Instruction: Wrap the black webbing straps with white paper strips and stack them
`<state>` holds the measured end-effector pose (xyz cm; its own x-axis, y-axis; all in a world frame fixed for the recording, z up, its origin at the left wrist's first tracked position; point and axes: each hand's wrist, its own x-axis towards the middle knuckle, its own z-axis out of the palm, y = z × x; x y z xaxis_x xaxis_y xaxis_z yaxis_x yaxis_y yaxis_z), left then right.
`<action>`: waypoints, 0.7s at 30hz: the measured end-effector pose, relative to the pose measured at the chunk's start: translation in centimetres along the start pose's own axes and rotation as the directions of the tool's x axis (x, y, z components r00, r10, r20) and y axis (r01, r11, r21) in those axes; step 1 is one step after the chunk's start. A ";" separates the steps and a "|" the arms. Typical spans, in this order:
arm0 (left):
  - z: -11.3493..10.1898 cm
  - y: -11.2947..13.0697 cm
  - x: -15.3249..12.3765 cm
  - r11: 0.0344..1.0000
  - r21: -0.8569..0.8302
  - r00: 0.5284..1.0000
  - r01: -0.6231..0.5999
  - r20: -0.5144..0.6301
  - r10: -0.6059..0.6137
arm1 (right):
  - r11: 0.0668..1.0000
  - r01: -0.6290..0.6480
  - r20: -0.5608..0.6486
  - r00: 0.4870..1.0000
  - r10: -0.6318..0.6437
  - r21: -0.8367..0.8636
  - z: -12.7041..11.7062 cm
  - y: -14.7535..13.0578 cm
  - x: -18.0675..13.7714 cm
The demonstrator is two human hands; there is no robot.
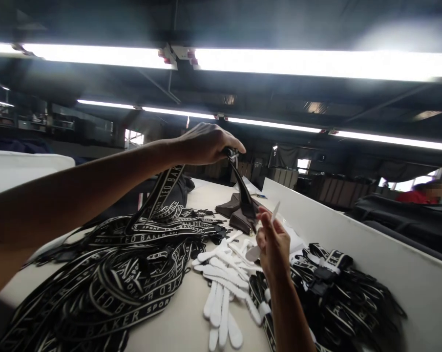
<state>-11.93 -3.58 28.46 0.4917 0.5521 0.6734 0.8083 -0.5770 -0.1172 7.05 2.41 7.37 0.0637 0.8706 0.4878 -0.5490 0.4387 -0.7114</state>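
My left hand (206, 143) is raised above the table, its fingers closed on a black webbing strap (167, 188) with white lettering. One part of this strap drops to the pile on the left; another hangs down towards my right hand (274, 242). Between the curled fingers of my right hand is a white strip (275, 211), its tip sticking up. Whether those fingers also touch the strap's hanging end, I cannot tell. Below lie several loose white strips (222, 276), rounded at the ends. A big tangled pile of lettered straps (133, 293) covers the left side.
Bundled straps (338, 288) with white bands lie at the right, against a white side panel (352, 234). Dark brown folded pieces (239, 215) lie farther back on the pale table (184, 293). Someone in a red top (418, 195) is beyond the panel, near dark material.
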 end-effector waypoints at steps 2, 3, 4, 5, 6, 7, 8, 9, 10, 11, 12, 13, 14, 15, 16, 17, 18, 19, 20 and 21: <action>1.3 2.1 0.2 0.940 0.208 0.962 -0.269 0.108 0.252 | 1.000 0.028 0.116 0.993 -0.026 -0.014 0.7 -3.3 0.4; 2.0 3.0 0.1 0.908 0.231 0.936 -0.350 0.136 0.326 | 0.999 0.014 0.183 0.983 -0.008 -0.033 0.8 -4.6 0.5; 2.8 3.6 -0.2 0.884 0.226 0.911 -0.409 0.154 0.383 | 0.998 -0.020 0.249 0.968 0.034 -0.059 0.7 -5.8 0.6; 3.6 3.9 -0.5 0.871 0.203 0.893 -0.447 0.160 0.421 | 0.994 -0.066 0.309 0.947 0.090 -0.087 0.4 -6.8 0.5; 4.2 4.0 -0.9 0.867 0.170 0.881 -0.469 0.158 0.446 | 0.987 -0.114 0.356 0.923 0.147 -0.111 0.0 -7.6 0.2; 4.8 3.9 -1.3 0.868 0.133 0.875 -0.479 0.147 0.460 | 0.979 -0.152 0.388 0.901 0.192 -0.132 -0.4 -8.2 -0.1; 5.3 3.5 -1.6 0.872 0.097 0.874 -0.480 0.136 0.466 | 0.975 -0.167 0.399 0.892 0.213 -0.147 -0.7 -8.7 -0.5; 5.7 3.1 -1.9 0.877 0.067 0.876 -0.476 0.125 0.466 | 0.975 -0.153 0.380 0.902 0.205 -0.161 -1.0 -9.0 -0.9; 6.1 2.7 -2.1 0.881 0.043 0.878 -0.472 0.122 0.464 | 0.977 -0.115 0.330 0.929 0.171 -0.182 -1.1 -9.2 -1.3; 6.3 2.5 -2.3 0.883 0.029 0.878 -0.469 0.124 0.462 | 0.975 -0.070 0.267 0.955 0.126 -0.212 -1.2 -9.2 -1.5; 6.5 2.5 -2.3 0.884 0.023 0.878 -0.467 0.131 0.461 | 0.969 -0.037 0.218 0.971 0.092 -0.243 -1.1 -9.1 -1.6; 6.7 2.7 -2.3 0.884 0.028 0.878 -0.467 0.134 0.459 | 0.964 -0.032 0.206 0.975 0.089 -0.265 -0.9 -8.9 -1.6; 6.9 3.1 -2.2 0.883 0.043 0.879 -0.467 0.135 0.458 | 0.960 -0.060 0.237 0.963 0.127 -0.272 -0.6 -8.7 -1.5; 7.0 3.6 -2.1 0.881 0.059 0.878 -0.469 0.136 0.459 | 0.957 -0.115 0.305 0.932 0.196 -0.266 -0.3 -8.4 -1.4; 7.1 4.1 -2.0 0.878 0.067 0.876 -0.474 0.135 0.463 | 0.951 -0.182 0.387 0.882 0.270 -0.249 0.0 -8.2 -1.3; 7.3 4.6 -1.9 0.875 0.057 0.873 -0.480 0.127 0.471 | 0.944 -0.242 0.451 0.833 0.320 -0.223 0.2 -8.0 -1.3; 7.6 4.9 -1.8 0.874 0.026 0.870 -0.485 0.112 0.480 | 0.940 -0.284 0.486 0.805 0.340 -0.189 0.3 -8.0 -1.3; 7.8 5.0 -1.7 0.877 -0.023 0.874 -0.479 0.084 0.479 | 0.941 -0.302 0.496 0.801 0.337 -0.150 0.3 -8.1 -1.4; 8.2 4.7 -1.5 0.887 -0.087 0.887 -0.454 0.051 0.459 | 0.949 -0.296 0.485 0.817 0.311 -0.110 0.2 -8.4 -1.7; 8.5 4.2 -1.4 0.902 -0.158 0.912 -0.402 0.019 0.410 | 0.960 -0.269 0.465 0.842 0.273 -0.075 -0.1 -8.9 -2.0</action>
<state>-6.47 -1.64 20.85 0.7856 0.2783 0.5526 0.4802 -0.8374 -0.2609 11.88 -3.25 12.66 -0.4835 0.7495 0.4521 -0.4818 0.2033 -0.8523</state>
